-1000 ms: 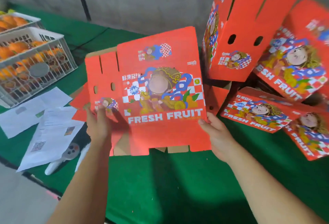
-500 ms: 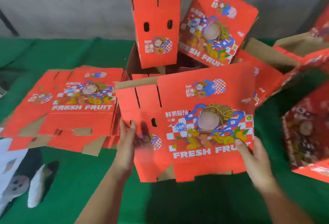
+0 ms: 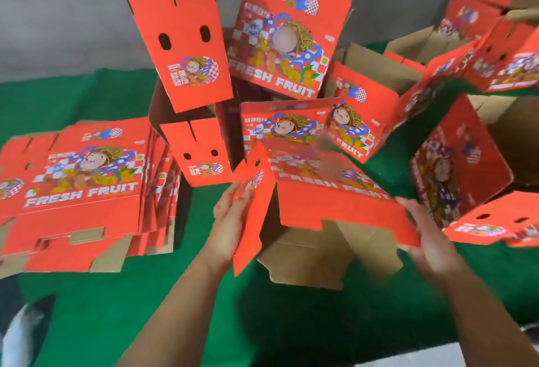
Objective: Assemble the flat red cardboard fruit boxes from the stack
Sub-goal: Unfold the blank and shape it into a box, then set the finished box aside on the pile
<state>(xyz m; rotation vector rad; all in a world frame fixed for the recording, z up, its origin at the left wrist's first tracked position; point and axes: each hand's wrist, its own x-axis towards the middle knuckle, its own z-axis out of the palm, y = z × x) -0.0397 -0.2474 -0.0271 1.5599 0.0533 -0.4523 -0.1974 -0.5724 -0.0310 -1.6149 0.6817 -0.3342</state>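
Green cloth (image 3: 87, 308) over the table, grey wall behind.

Left hand (image 3: 230, 221) flat against the narrow side panel of the box in work (image 3: 335, 209), fingers straight, pressing, not curled around it. Right hand (image 3: 431, 238) at the box's right bottom corner, fingers spread along the red edge; blurred, cannot tell whether pinching or just pressing. Box half opened between the two hands, front centre of the table: printed face tilted away, brown inside and bottom flaps exposed toward the camera.

Stack of flat boxes (image 3: 84, 180) lying left of the left hand, "FRESH FRUIT" print up, edges fanned on the right side, well apart from the box in work.

Opened boxes (image 3: 186, 46) crowded directly behind, standing or leaning at mixed angles, some touching each other. More opened boxes on the right (image 3: 460, 168), tipped over, one just beside the right hand.

White shoe (image 3: 20, 334) at bottom-left, off the table edge.
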